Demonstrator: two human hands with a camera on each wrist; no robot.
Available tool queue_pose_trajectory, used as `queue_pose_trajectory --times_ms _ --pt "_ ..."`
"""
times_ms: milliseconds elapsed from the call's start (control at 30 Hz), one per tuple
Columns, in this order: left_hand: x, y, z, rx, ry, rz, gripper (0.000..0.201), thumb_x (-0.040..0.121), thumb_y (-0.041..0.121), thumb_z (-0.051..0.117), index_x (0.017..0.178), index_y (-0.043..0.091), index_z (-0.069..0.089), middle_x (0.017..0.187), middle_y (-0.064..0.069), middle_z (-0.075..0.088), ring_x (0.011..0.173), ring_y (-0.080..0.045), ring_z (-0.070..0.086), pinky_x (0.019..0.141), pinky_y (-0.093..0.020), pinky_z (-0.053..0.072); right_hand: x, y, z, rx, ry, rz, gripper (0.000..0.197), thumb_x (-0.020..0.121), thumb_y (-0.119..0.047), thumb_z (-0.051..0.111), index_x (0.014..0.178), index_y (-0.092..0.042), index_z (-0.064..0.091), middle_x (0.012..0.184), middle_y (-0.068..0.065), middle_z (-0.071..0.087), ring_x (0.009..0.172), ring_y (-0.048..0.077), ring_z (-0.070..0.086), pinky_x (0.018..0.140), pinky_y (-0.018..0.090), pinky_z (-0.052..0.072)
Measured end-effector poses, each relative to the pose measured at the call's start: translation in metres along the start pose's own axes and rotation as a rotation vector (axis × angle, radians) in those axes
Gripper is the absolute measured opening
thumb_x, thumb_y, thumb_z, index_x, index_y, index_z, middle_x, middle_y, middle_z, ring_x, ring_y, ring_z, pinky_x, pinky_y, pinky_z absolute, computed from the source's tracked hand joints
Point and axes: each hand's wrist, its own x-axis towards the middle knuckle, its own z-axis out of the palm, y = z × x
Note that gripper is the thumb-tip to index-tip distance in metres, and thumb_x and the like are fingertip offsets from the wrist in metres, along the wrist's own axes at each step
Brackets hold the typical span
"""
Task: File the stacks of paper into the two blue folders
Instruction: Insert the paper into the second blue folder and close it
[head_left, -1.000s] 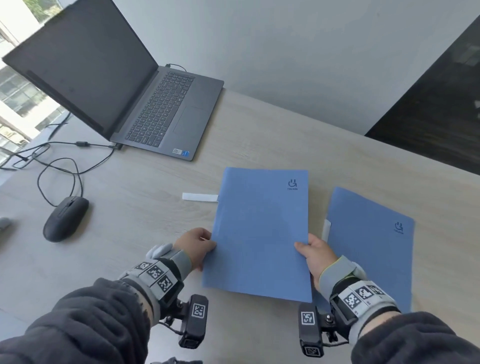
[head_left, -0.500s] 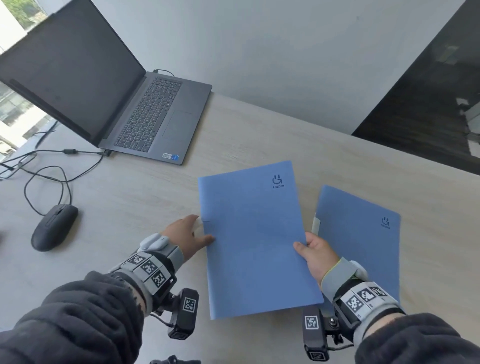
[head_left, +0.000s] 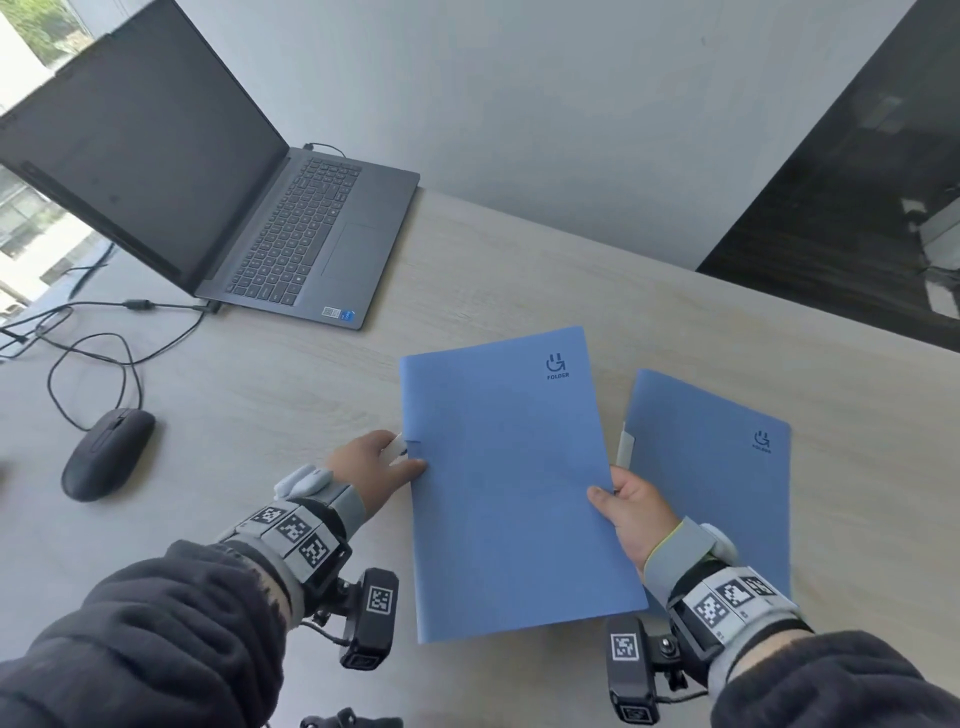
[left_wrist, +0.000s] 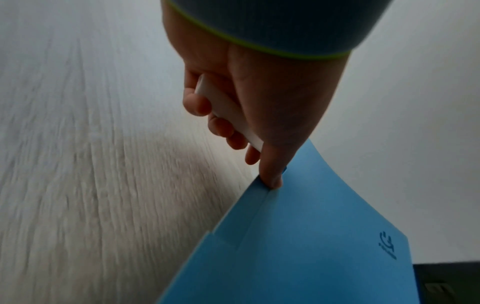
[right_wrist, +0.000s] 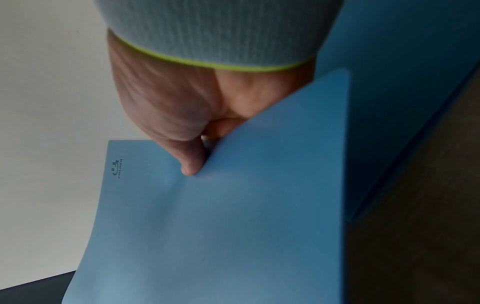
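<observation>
Shifted toward 6 o'clock, closed blue card folder (head_left: 511, 483) gripped at 9 o'clock by left hand (head_left: 371, 465), also holding white strip (left_wrist: 228, 112); right hand (head_left: 631, 506) pinches 3 o'clock edge

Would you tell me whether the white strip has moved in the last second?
Yes: the white strip has come nearer the person, away from the laptop, into the left hand.

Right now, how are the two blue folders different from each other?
The near folder is held at both side edges: the left hand on its left, the right hand on its right. The far folder lies on the table with no hand on it.

The near folder looks lifted and bowed; the far folder lies flat.

A white tab sticks out of the far folder's left edge.

Both are blue, closed, with a dark logo.
</observation>
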Motion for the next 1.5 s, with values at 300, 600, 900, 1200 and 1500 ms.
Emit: queue_pose_trajectory --times_ms 300,600,900,1200,1500 --pt "0.003 -0.002 -0.013 0.118 -0.066 -0.034 0.04 0.075 0.055 0.067 0.097 0.022 0.062 0.091 0.0 0.07 0.083 -0.025 0.067 0.069 -0.033 0.049 -0.002 -0.001 -0.001 0.005 -0.075 0.021 0.028 0.095 0.006 0.048 0.098 -0.013 0.069 0.086 0.002 0.079 0.078 0.023 0.073 0.068 0.036 0.058" --pt "-0.001 0.004 -0.013 -0.178 -0.083 -0.053 0.026 0.083 0.035 0.066 0.084 0.009 0.069 0.073 0.0 0.071 0.056 -0.018 0.058 0.057 -0.026 0.043 -0.007 -0.002 -0.01 0.019 -0.147 0.037 0.027 0.095 0.006 0.047 0.112 -0.006 0.064 0.1 0.01 0.075 0.083 0.021 0.074 0.068 0.032 0.06" --pt "-0.005 0.006 -0.011 0.049 -0.064 -0.019 0.032 0.08 0.044 0.057 0.073 0.015 0.067 0.072 -0.005 0.074 0.065 -0.024 0.07 0.062 -0.036 0.054 -0.007 0.001 -0.009 0.052 -0.161 0.048 0.025 0.095 0.01 0.045 0.106 -0.004 0.063 0.084 0.001 0.078 0.073 0.017 0.074 0.06 0.028 0.058" --pt "-0.009 0.015 0.019 -0.552 -0.135 -0.205 0.024 0.089 0.035 0.047 0.086 0.016 0.06 0.09 -0.011 0.067 0.078 -0.03 0.067 0.069 -0.053 0.063 -0.006 0.007 -0.008 0.081 -0.125 0.04 0.024 0.095 0.008 0.046 0.103 -0.005 0.065 0.085 0.004 0.078 0.074 0.021 0.074 0.064 0.033 0.06" --pt "-0.016 0.027 0.033 -0.872 -0.117 -0.338 0.019 0.089 0.024 0.055 0.091 0.019 0.074 0.099 -0.012 0.074 0.086 -0.032 0.068 0.095 -0.057 0.052 -0.009 0.016 -0.015 0.086 -0.063 0.069 0.025 0.095 0.006 0.047 0.11 -0.004 0.065 0.102 0.017 0.074 0.09 0.035 0.07 0.084 0.052 0.056"
